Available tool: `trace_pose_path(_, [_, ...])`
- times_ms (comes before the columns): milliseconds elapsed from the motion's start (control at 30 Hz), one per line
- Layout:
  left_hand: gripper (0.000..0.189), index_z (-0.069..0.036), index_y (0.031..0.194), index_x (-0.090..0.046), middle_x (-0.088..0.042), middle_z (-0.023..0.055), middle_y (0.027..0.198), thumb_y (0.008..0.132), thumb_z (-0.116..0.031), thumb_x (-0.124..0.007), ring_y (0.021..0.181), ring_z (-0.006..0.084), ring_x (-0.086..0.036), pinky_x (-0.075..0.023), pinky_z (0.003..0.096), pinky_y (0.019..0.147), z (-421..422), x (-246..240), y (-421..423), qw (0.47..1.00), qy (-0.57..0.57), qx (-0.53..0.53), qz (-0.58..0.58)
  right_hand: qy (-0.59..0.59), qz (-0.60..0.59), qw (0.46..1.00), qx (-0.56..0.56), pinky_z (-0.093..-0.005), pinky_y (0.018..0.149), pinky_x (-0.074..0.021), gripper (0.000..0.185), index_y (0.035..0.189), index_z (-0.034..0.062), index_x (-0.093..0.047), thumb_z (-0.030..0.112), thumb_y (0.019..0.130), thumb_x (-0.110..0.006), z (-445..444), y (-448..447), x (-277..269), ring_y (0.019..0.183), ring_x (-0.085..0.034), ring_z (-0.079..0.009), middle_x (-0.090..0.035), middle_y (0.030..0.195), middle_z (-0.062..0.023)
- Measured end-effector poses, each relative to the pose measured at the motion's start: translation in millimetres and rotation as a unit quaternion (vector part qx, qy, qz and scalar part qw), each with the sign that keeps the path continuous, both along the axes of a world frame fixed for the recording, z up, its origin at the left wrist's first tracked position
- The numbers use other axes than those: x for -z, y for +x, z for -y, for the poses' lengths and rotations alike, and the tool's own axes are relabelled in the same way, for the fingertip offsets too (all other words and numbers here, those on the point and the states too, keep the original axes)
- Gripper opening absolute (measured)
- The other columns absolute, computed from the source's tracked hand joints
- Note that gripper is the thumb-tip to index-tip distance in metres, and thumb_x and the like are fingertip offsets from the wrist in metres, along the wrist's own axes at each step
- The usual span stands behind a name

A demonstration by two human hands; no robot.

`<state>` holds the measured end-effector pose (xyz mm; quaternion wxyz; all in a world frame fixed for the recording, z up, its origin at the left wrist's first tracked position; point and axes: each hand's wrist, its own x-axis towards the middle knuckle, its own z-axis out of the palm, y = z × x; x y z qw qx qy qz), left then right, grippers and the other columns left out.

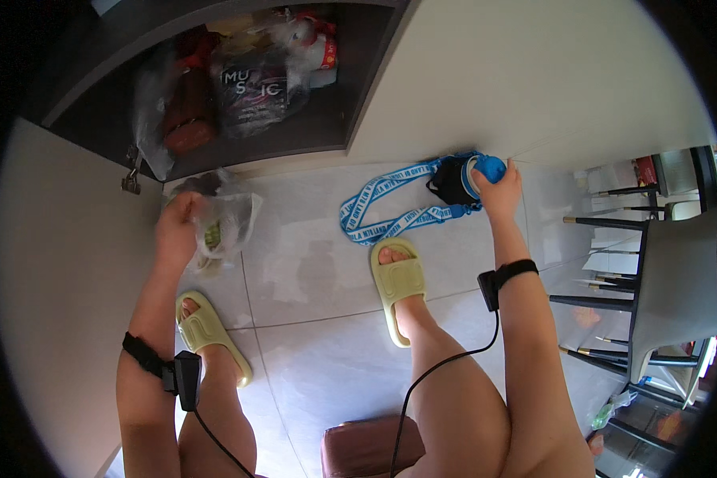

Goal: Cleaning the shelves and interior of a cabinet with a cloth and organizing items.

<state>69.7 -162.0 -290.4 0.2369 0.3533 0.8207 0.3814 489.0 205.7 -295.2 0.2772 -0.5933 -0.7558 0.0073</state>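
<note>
Low at the cabinet's left corner, my left hand (180,218) grips the edge of a clear plastic bag (245,209) with something green inside. Beside and behind it lies a dark bundle (206,182), partly hidden. My right hand (500,190) has its fingers around the blue lid of a bottle (491,169) in a black sleeve (449,181). A blue and white printed lanyard strap (358,222) runs from the bottle in a loop over the floor tiles. The bottle's lower part is hidden in the sleeve.
An open dark cabinet compartment (316,128) holds a reddish-brown container (190,125) and plastic-wrapped items (257,95). A metal hinge (131,179) sticks out at its left. My feet wear green slippers (400,278). A brown stool (364,448) is below me; chairs (675,287) stand at right.
</note>
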Motion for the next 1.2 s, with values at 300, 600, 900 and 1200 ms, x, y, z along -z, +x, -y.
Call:
trace_pose_path(300, [0.061, -0.007, 0.121, -0.052, -0.049, 0.0159, 0.125, 0.061, 0.0, -0.065, 0.114, 0.032, -0.048, -0.0384, 0.0382, 0.097, -7.7, -147.4, 61.2, 0.935, -0.169, 0.218, -0.221, -0.143, -0.101, 0.977, -0.118, -0.0376, 0.085, -0.0455, 0.077, 0.12, -0.0015, -0.048, 0.026, 0.055, -0.079, 49.9, -33.6, -46.9, 0.098, -0.057, -0.0322, -0.057, 0.109, -0.022])
trace_pose_path(600, [0.087, -0.008, 0.128, -0.042, -0.048, 0.0173, 0.124, 0.052, -0.023, -0.083, 0.114, 0.0336, -0.048, -0.0398, 0.0385, 0.094, -59.9, -103.8, 120.6, 0.969, 0.041, 0.225, -0.092, -0.26, -0.148, 0.814, -0.498, -0.0356, 0.085, -0.045, 0.082, 0.126, 0.0082, -0.045, 0.021, 0.052, -0.079, 149.7, -142.9, -119.0, 0.095, -0.057, -0.0289, -0.059, 0.105, -0.0146])
trace_pose_path(900, [0.102, -0.001, 0.127, -0.036, -0.049, 0.0135, 0.122, 0.044, -0.023, -0.091, 0.111, 0.025, -0.051, -0.0423, 0.0358, 0.093, -36.0, -70.1, 108.2, 0.96, 0.137, 0.124, 0.208, -0.215, -0.149, 0.766, -0.587, -0.0358, 0.084, -0.0445, 0.083, 0.127, 0.0144, -0.044, 0.023, 0.052, -0.079, 188.4, -208.4, -135.4, 0.094, -0.058, -0.0297, -0.06, 0.104, -0.0119])
trace_pose_path(1200, [0.089, 0.0, 0.125, -0.038, -0.054, 0.0115, 0.114, 0.051, -0.015, -0.085, 0.106, 0.0214, -0.053, -0.0412, 0.0348, 0.093, -23.3, -91.0, 101.1, 0.961, 0.15, 0.122, 0.199, -0.402, -0.308, 0.657, -0.558, -0.0354, 0.091, -0.0416, 0.081, 0.135, 0.0117, -0.036, 0.027, 0.067, -0.076, 174.9, -204.7, -117.8, 0.11, -0.051, -0.0229, -0.051, 0.122, -0.0096])
